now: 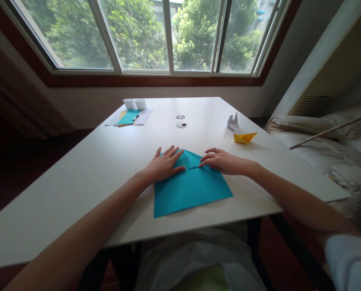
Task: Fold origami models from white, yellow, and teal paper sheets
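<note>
Head view looks down on a teal paper sheet (191, 190) lying flat at the near edge of the white table (77, 178), its far corners folded in to a point. Her left hand (165, 165) lies flat, fingers spread, pressing the left flap; the right hand (221, 161) presses the right flap with fingertips, gripping nothing. Farther right sit a yellow paper boat (244, 137) and a white paper crane (233, 122). Far left lies a stack of paper sheets (129, 117).

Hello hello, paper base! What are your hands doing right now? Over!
Left hand flat on teal paper. Right hand fingertips pressing its folded top. Yellow paper boat off to the side, nothing in the way.
</note>
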A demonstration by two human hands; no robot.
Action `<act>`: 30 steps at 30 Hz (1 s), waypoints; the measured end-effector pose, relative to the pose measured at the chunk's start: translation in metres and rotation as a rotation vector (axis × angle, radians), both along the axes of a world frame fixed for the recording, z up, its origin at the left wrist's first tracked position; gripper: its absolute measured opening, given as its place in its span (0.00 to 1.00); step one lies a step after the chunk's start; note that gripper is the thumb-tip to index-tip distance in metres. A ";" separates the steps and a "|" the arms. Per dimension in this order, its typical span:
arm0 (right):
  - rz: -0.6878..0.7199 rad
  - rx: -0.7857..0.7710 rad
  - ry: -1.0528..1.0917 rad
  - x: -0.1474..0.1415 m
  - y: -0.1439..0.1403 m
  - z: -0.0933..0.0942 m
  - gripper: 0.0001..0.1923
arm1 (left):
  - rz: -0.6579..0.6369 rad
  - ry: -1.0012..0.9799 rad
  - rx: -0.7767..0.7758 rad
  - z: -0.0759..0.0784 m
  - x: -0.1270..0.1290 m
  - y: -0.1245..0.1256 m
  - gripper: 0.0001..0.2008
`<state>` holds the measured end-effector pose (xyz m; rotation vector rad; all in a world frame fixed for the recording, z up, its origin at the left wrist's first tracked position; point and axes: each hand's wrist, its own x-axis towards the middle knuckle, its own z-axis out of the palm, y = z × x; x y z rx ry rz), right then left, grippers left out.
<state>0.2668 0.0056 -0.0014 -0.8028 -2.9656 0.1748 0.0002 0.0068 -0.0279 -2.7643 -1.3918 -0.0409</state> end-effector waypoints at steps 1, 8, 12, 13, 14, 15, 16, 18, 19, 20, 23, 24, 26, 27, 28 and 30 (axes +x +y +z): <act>0.000 -0.012 0.005 0.000 0.000 0.001 0.20 | -0.043 0.014 0.045 0.001 0.001 -0.002 0.31; 0.011 -0.188 0.093 0.005 0.007 0.001 0.17 | -0.196 0.068 0.165 0.005 0.003 -0.006 0.21; -0.081 -0.182 0.176 0.005 0.030 -0.007 0.18 | -0.201 0.047 0.152 0.003 0.000 -0.004 0.21; -0.115 -0.150 0.188 0.004 0.037 -0.010 0.18 | -0.198 0.042 0.147 0.003 0.000 -0.004 0.21; -0.139 -0.126 0.193 0.002 0.044 -0.013 0.19 | -0.194 0.036 0.144 0.003 -0.001 -0.004 0.21; -0.153 -0.112 0.186 0.000 0.050 -0.015 0.19 | -0.192 0.031 0.142 0.003 -0.001 -0.003 0.21; -0.163 -0.100 0.176 -0.004 0.057 -0.017 0.20 | -0.193 0.026 0.140 0.002 -0.002 -0.003 0.20; -0.175 -0.079 0.154 -0.012 0.067 -0.018 0.22 | -0.198 0.016 0.142 0.002 -0.002 -0.003 0.20; -0.180 -0.063 0.147 -0.017 0.072 -0.019 0.22 | -0.202 0.011 0.143 0.002 -0.002 -0.002 0.20; -0.184 -0.045 0.141 -0.022 0.076 -0.018 0.22 | -0.205 0.007 0.145 0.001 -0.003 -0.002 0.20; -0.211 0.010 0.120 -0.040 0.088 -0.017 0.21 | -0.202 -0.014 0.147 -0.001 -0.003 -0.001 0.20; -0.224 0.025 0.114 -0.046 0.091 -0.017 0.21 | -0.199 -0.020 0.146 -0.001 -0.003 -0.001 0.20; -0.244 0.045 0.098 -0.057 0.098 -0.017 0.22 | -0.197 -0.023 0.143 -0.001 -0.002 -0.002 0.20; -0.253 0.050 0.092 -0.061 0.101 -0.017 0.22 | -0.196 -0.021 0.142 -0.001 -0.002 -0.002 0.20; -0.256 0.054 0.090 -0.064 0.102 -0.017 0.22 | -0.196 -0.016 0.141 -0.001 -0.002 -0.002 0.21; -0.257 0.053 0.095 -0.067 0.104 -0.018 0.23 | -0.197 -0.005 0.139 -0.001 -0.002 -0.002 0.21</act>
